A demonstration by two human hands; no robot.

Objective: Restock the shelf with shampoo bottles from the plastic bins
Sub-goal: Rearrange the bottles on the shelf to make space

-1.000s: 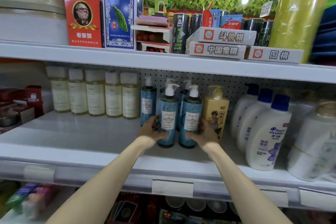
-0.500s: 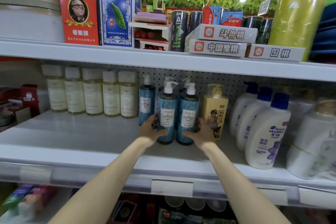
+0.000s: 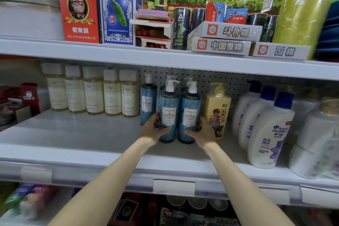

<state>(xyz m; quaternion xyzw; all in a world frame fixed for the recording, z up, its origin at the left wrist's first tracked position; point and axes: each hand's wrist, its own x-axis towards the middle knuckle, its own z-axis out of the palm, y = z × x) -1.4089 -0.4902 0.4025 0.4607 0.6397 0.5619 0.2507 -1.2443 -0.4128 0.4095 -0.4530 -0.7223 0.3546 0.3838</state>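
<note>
left hand (image 3: 152, 130): curled round left blue bottle (image 3: 168, 113), upright on shelf (image 3: 73, 134)
right hand (image 3: 201, 132): curled round right blue bottle (image 3: 189, 115), just beside it
progress: both nearly placed; bare shelf space left to fill (bins unseen)

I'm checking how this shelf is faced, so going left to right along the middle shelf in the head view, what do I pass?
Pale yellow bottles → blue pump bottles, front two gripped by the left hand and right hand → yellow pump bottle → white bottles with blue caps.
</note>
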